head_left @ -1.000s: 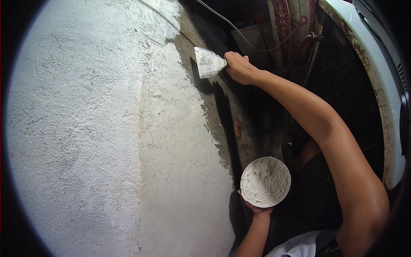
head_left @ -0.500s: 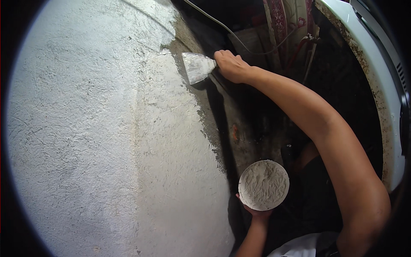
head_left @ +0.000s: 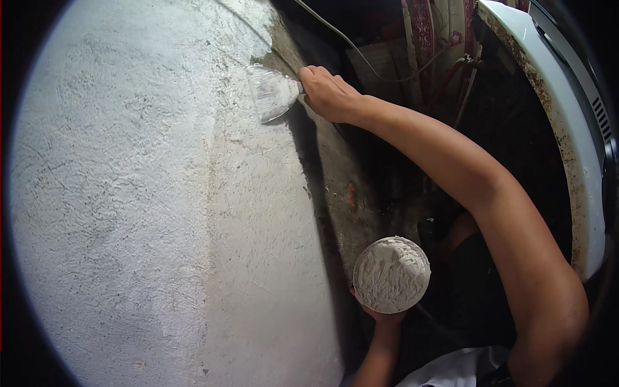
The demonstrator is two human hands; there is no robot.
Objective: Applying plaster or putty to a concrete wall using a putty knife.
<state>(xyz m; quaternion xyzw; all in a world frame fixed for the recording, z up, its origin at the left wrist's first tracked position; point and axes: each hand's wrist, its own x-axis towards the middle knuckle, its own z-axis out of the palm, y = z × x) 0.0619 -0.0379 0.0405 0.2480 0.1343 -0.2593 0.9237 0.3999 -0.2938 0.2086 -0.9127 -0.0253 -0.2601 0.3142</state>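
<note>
My right hand [head_left: 330, 93] is closed around the handle of a putty knife [head_left: 271, 95]. Its wide blade, smeared with pale plaster, lies against the wall [head_left: 129, 193] near the ragged upper edge of the coating. Lower down, my left hand [head_left: 383, 315] grips a round tub [head_left: 356, 293] from below and the side. Thick grey-white plaster [head_left: 392, 274] fills it, ridged on top, with a lighter heap toward the upper right. Most of the left fingers are hidden under the tub.
Along the coated wall runs a bare, darker strip [head_left: 348, 187] with a small orange mark. A pale cable [head_left: 345, 39] hangs across the top. Patterned red-and-white cloth [head_left: 422, 45] is behind it. At right curves a white panel with a rusty edge [head_left: 548, 90].
The putty knife has moved left, from the dark edge onto the pale coating. The dark patch beside the coating's edge looks more covered. The tub is slightly up and left, its plaster brighter.
</note>
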